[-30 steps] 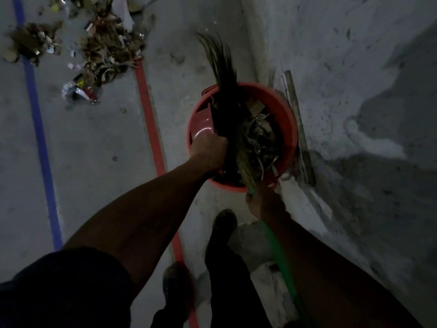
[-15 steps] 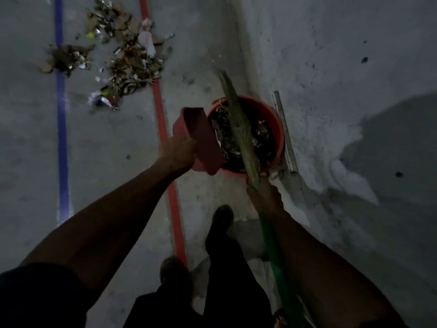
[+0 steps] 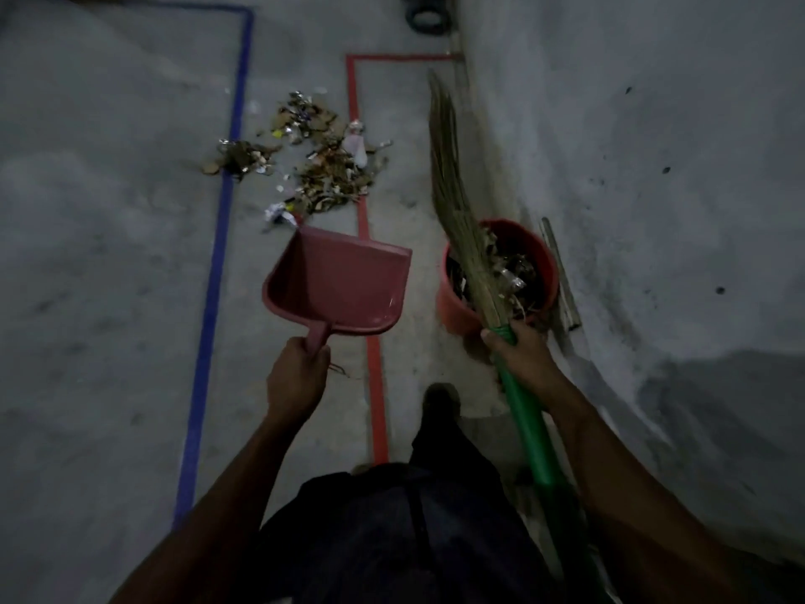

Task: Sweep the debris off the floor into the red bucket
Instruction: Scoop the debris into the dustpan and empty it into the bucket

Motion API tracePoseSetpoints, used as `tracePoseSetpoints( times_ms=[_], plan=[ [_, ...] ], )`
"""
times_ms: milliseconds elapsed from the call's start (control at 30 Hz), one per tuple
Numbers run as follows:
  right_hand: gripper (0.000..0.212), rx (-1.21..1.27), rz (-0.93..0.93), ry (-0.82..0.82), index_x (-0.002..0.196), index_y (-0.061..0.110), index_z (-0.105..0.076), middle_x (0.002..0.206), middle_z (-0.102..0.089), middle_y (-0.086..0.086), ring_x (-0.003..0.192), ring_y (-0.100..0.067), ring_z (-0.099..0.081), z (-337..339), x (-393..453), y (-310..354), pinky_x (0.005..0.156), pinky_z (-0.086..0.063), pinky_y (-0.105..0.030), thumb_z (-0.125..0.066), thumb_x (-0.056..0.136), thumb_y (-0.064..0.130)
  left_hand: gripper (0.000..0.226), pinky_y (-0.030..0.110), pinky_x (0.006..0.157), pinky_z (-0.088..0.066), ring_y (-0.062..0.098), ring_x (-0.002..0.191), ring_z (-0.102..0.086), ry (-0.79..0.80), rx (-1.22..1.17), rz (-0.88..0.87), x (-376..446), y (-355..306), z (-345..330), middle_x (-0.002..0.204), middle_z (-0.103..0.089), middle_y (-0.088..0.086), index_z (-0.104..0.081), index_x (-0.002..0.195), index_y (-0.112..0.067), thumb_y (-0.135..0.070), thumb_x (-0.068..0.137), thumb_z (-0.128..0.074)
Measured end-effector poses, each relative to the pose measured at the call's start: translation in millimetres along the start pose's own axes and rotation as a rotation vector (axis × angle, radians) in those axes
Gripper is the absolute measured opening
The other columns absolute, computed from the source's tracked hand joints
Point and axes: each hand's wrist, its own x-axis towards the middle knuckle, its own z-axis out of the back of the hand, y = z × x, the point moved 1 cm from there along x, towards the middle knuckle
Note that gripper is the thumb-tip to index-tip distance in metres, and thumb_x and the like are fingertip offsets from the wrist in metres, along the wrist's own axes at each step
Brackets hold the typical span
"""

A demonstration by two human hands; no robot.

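Sweeping partly done
Dustpan [image 3: 337,283] is gripped by left hand [image 3: 296,377], broom [image 3: 461,220] by right hand [image 3: 520,355]; bucket [image 3: 453,307] holds rubbish, debris [image 3: 322,176] remains on the floor.

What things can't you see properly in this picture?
Head view only:
- Bucket: how full it is; the broom crosses it.
- Debris: the single bits are too small and dim to name.
- Dark round thing: cut off by the top edge.
- Broom handle end: runs off the bottom edge.
- Dustpan handle: wrapped by the left hand.
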Motion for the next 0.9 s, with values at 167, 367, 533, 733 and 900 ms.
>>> tracePoseSetpoints(
  times_ms=[167,367,533,733,900],
  plan=[
    [0.019,-0.01,0.067,0.11,0.114,0.019,-0.055,0.067,-0.056,-0.01,0.037,-0.013,-0.054,-46,-11,34,0.036,-0.044,-0.025,-0.06,0.096,0.021,0.024,0.046,0.068,-0.054,0.026,0.069,-0.061,-0.157,-0.236,0.07,-25,25,64,0.078,-0.061,0.005,-0.056,0.094,-0.013,-0.037,0.093,-0.053],
    [0.023,-0.034,0.06,0.262,0.112,0.01,-0.055,0.075,-0.059,-0.015,0.044,-0.016,-0.058,-91,25,87,0.04,-0.047,-0.026,-0.06,0.096,0.026,0.016,0.022,0.036,-0.035,0.015,0.049,-0.046,-0.279,-0.467,0.156,1,24,110,0.064,-0.046,0.004,-0.048,0.089,-0.007,-0.02,0.092,-0.056],
    [0.016,-0.058,0.093,0.283,0.103,0.011,-0.057,0.073,-0.059,-0.01,0.047,-0.014,-0.06,-123,103,124,0.042,-0.049,-0.029,-0.06,0.096,0.025,0.033,0.026,0.04,-0.035,0.019,0.049,-0.047,-0.333,-0.58,0.295,77,13,136,0.07,-0.055,0.009,-0.05,0.107,0.007,-0.013,0.081,-0.058],
    [0.017,-0.041,0.015,0.284,0.099,0.015,-0.058,0.072,-0.059,-0.012,0.048,-0.021,-0.059,-149,207,178,0.046,-0.05,-0.032,-0.062,0.092,0.03,0.025,0.026,0.039,-0.037,0.017,0.047,-0.049,-0.352,-0.598,0.266,176,-29,165,0.065,-0.058,0.011,-0.049,0.106,0.001,-0.011,0.086,-0.056],
    [0.011,-0.048,-0.034,0.253,0.095,0.019,-0.056,0.078,-0.059,-0.012,0.044,-0.015,-0.058,-156,270,226,0.045,-0.05,-0.03,-0.062,0.093,0.029,0.016,0.025,0.035,-0.035,0.011,0.038,-0.044,-0.325,-0.606,0.217,256,-74,177,0.058,-0.052,0.009,-0.049,0.096,-0.003,-0.012,0.086,-0.057]
  ],
)
